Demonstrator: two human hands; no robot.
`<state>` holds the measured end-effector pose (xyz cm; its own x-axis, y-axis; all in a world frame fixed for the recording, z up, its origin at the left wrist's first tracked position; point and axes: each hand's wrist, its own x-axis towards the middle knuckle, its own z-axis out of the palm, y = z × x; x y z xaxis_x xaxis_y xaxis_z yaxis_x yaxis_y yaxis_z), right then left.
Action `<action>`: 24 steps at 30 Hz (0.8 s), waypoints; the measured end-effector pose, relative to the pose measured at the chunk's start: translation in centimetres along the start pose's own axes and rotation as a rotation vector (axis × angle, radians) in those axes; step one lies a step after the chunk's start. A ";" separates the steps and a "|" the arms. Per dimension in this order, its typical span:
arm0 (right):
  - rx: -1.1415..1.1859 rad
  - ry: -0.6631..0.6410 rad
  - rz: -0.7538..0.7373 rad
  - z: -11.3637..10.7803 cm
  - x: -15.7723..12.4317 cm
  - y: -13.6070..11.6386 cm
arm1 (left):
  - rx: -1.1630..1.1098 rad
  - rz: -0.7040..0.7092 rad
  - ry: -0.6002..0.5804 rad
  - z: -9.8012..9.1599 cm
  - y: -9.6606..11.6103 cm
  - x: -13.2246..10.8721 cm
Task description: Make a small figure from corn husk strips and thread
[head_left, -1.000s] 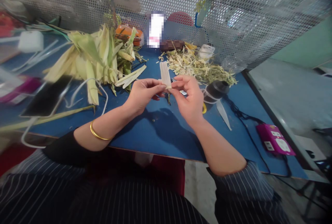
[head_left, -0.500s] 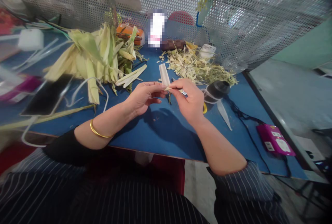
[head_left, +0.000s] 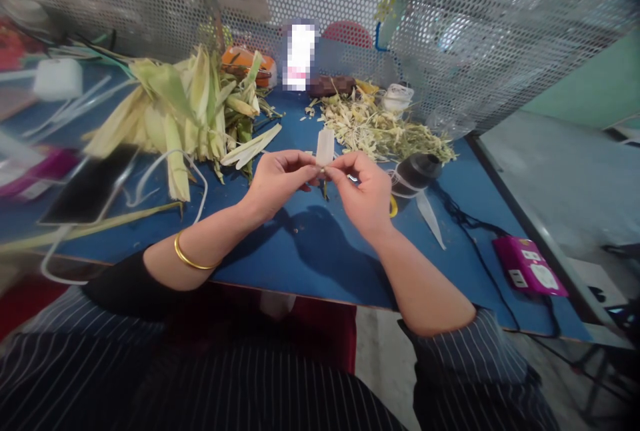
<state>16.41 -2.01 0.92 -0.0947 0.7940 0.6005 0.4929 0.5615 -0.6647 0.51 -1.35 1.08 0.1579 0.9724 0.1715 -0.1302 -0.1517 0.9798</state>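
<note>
Above the blue table [head_left: 310, 251], my left hand [head_left: 278, 181] and my right hand [head_left: 364, 192] meet fingertip to fingertip. Both pinch the lower end of a pale, folded strip of corn husk [head_left: 325, 146], which stands upright between them. A gold bangle circles my left wrist. A heap of green and yellow corn husks [head_left: 185, 108] lies to the left of my hands, and a pile of shredded husk scraps [head_left: 385, 128] lies just beyond my right hand.
A black spool [head_left: 419, 171] and a pale blade-shaped piece [head_left: 431, 218] sit right of my right hand. A magenta power strip [head_left: 529, 274] with a black cable lies near the right edge. A dark phone [head_left: 90, 184] and white cable lie left. Perforated metal screens stand behind.
The husk strip has turned from leaning left to nearly upright and shows shorter above my fingers. Both hands shifted slightly and closed tighter on its base.
</note>
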 end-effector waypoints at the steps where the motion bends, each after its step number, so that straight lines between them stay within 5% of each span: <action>1: 0.010 0.005 0.009 0.0 0.0 0.0 | 0.016 0.009 -0.009 0.0 0.0 0.0; 6: 0.016 0.008 0.007 0.1 0.0 0.2 | 0.022 0.021 0.006 0.2 -0.2 0.0; 17: -0.040 -0.043 -0.173 -0.2 0.2 0.5 | -0.284 -0.301 -0.062 -0.5 0.1 0.3; 24: 0.007 -0.059 -0.135 -0.1 0.2 0.3 | -0.217 -0.194 -0.027 -0.4 -0.3 0.2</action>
<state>16.60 -1.71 0.91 -0.2106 0.7236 0.6573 0.4660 0.6654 -0.5831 0.16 -1.00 0.83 0.2264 0.9740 -0.0117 -0.3007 0.0814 0.9502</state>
